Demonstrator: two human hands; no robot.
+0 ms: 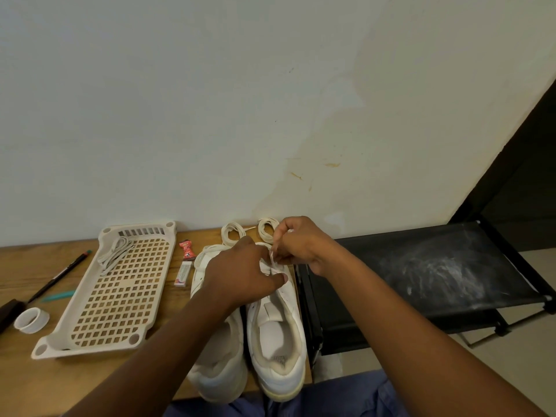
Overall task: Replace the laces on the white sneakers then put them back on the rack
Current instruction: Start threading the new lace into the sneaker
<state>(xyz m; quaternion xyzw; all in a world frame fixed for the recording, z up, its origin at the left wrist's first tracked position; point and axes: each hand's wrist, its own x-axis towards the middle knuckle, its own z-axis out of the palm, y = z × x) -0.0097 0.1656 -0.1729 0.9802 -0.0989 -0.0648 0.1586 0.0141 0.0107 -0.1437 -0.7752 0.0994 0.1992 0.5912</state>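
Sneakers point(275, 332) heel-near on desk point(27, 275), long axis toward frame top.
Right hand point(301, 245) pinching lace point(272, 256) at toe-end eyelets; left hand point(240, 275) fingers point(278, 278) bracing alongside.

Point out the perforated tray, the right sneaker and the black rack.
tray point(120, 293), head view, perforated floor
right sneaker point(278, 338), head view, tongue and inner lining
rack point(436, 266), head view, top fabric shelf

A pale, off-white painted wall point(240, 100) fills the upper part of the view, with yellowish stains point(331, 165) low on its right side. Below it stands a brown wooden table point(30, 266). At the right, a light grey floor point(535, 341) is visible, and a dark opening point(529, 164) above.
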